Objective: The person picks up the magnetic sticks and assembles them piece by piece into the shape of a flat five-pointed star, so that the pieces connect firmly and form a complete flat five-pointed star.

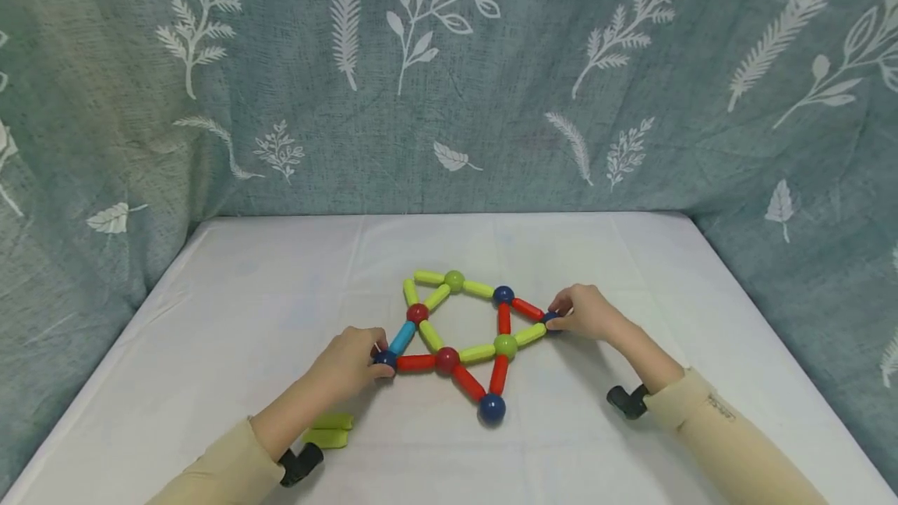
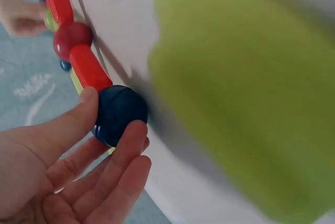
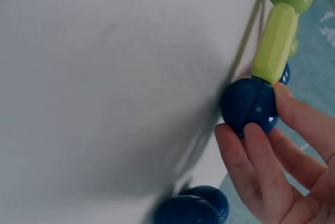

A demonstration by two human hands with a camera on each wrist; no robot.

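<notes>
A flat frame of joined rods and balls, which look like magnetic building pieces, lies between both hands over the white table. My left hand grips a dark blue ball at the frame's left corner, where a light blue rod and a red rod meet. With fingertips and thumb, my right hand pinches another dark blue ball at the right corner, joined to a yellow-green rod. Red balls, green balls and a near dark blue ball link the other rods.
Loose yellow-green rods lie beside the left forearm. Dark blue balls show at the bottom of the right wrist view. White cloth covers the table; a leaf-patterned curtain hangs behind it.
</notes>
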